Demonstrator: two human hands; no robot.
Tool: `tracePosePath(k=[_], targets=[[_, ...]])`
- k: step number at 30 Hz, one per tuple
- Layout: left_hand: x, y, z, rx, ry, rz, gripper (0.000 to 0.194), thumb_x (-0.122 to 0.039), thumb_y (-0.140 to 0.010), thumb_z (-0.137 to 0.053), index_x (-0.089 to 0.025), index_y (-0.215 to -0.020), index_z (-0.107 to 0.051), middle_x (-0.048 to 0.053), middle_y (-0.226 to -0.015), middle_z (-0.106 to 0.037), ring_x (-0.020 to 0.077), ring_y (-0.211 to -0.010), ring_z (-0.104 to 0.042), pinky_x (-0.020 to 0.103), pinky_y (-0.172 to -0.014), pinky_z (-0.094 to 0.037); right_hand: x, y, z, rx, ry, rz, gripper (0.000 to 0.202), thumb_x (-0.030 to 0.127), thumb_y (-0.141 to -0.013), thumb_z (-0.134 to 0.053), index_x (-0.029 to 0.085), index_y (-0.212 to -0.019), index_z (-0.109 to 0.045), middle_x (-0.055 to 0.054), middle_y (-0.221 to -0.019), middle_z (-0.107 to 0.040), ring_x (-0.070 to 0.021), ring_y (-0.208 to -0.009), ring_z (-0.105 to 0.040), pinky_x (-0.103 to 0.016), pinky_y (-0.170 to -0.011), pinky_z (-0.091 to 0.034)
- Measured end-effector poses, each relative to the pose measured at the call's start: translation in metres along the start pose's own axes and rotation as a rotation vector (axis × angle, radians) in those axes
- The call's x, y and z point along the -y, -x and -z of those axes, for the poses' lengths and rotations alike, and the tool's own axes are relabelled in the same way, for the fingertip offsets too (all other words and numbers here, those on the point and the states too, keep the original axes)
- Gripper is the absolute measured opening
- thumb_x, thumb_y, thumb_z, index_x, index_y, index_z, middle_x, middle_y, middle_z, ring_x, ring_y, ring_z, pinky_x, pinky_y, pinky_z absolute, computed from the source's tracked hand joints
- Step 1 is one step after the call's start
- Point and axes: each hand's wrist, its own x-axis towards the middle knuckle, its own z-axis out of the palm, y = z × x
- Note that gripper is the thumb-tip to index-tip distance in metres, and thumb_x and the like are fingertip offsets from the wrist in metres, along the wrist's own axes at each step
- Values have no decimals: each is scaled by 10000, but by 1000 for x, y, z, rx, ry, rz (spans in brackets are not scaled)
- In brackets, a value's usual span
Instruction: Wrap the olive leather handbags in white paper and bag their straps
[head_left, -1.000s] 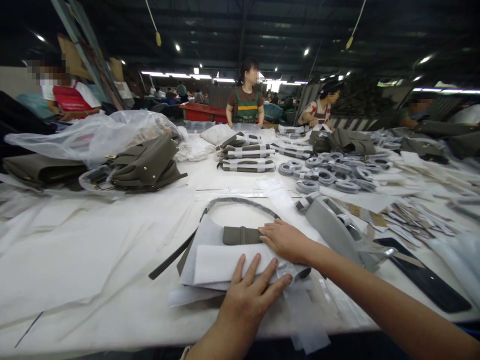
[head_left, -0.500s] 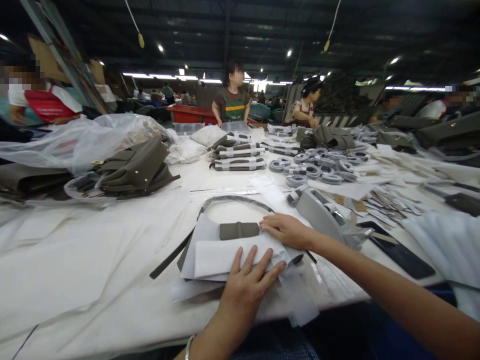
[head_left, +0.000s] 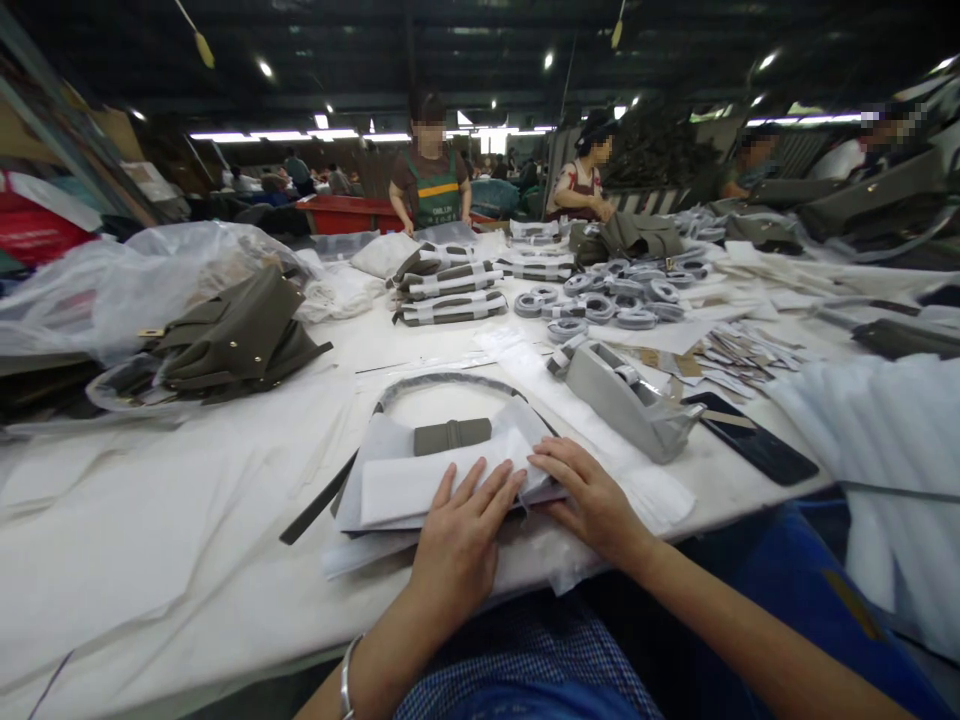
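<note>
A grey-green handbag lies flat in front of me, with its wrapped handle [head_left: 450,379] arching away from me. Pale tissue paper covers much of the bag, and a dark strap [head_left: 319,502] sticks out at its left. On top sit a small grey-green leather piece with a raised band [head_left: 452,436] and a folded white foam sheet [head_left: 405,488]. My left hand [head_left: 465,530] rests on the foam with its fingers stretched out. At the bag's right side, my right hand [head_left: 592,500] has fingers and thumb closed around a crinkled translucent sheet [head_left: 534,485].
To the right are a grey tape dispenser [head_left: 630,400], a dark phone [head_left: 757,440] and stacked foam sheets [head_left: 885,440]. Another grey-green bag [head_left: 232,335] lies at left. Wrapped straps [head_left: 454,308] and coiled straps [head_left: 607,295] lie farther back. Co-workers stand across the table.
My right hand has come down from beside the small leather piece to the bag's right edge, gathering the translucent sheet there. My left hand stays on the foam. The view has shifted right.
</note>
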Motion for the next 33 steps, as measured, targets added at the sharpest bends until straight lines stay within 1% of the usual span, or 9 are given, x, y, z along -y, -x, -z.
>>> tracePosePath(k=[3,6,12,16,18,21,24,27,33], targets=[[-11,-7,6,-35,83,93,633,-271,-878,-607,-261,-1480,-409,52,-1461,-533,282,-1358,-466,564,-1160,-306,0,3,-6,-28,45,2,556,180,-883,-624,250,-1415,-477,-116,-1307,-601,-285,-1288,-518,-556,-1103,-428],[-22,-15,2,-168,67,210,479,-455,-917,-602,-278,-1360,-558,93,-1338,-621,282,-1228,-580,589,-1119,-344,1,6,-7,-39,86,7,545,201,-887,-618,241,-1412,-478,-125,-1301,-597,-295,-1264,-532,-562,-1091,-434],[-21,-16,-20,-225,-75,149,403,-310,-979,-540,-304,-1382,-540,67,-1427,-566,289,-1283,-554,590,-1113,-344,2,4,-6,-27,38,-12,546,165,-895,-603,233,-1418,-464,-129,-1319,-583,-284,-1297,-505,-535,-1100,-435],[-17,-13,-23,-216,-100,119,431,-330,-974,-557,-289,-1402,-517,44,-1380,-602,288,-1280,-561,580,-1130,-330,1,14,17,29,-30,4,650,280,-920,-622,199,-1504,-350,-163,-1477,-473,-282,-1397,-410,-519,-1139,-400],[-17,-13,-23,-210,-104,118,449,-330,-968,-569,-289,-1411,-507,45,-1388,-592,287,-1283,-559,576,-1132,-330,1,27,32,42,-18,50,713,383,-911,-642,183,-1518,-327,-176,-1525,-422,-300,-1434,-359,-545,-1162,-356],[-17,-14,-23,-218,-117,116,454,-325,-961,-585,-285,-1408,-514,52,-1381,-594,287,-1287,-557,562,-1142,-321,5,50,43,144,42,207,684,444,-898,-659,179,-1479,-413,-147,-1483,-500,-291,-1422,-390,-547,-1193,-298],[-17,-14,-24,-224,-143,109,451,-326,-964,-580,-280,-1408,-513,47,-1385,-589,280,-1286,-558,545,-1145,-319,10,67,32,220,94,311,489,291,-953,-610,153,-1410,-506,-107,-1382,-613,-228,-1346,-502,-475,-1190,-339],[-17,-13,-25,-230,-150,107,456,-351,-963,-579,-277,-1408,-511,38,-1390,-583,273,-1283,-561,537,-1150,-311,12,75,12,156,84,312,384,128,-966,-543,153,-1348,-570,-85,-1332,-652,-206,-1299,-553,-444,-1140,-426],[-18,-14,-26,-222,-167,138,500,-399,-936,-607,-282,-1412,-508,26,-1390,-581,256,-1304,-544,519,-1169,-300,21,73,1,5,-26,231,282,115,-957,-549,161,-1212,-658,-80,-1182,-735,-189,-1163,-658,-396,-1053,-525]])
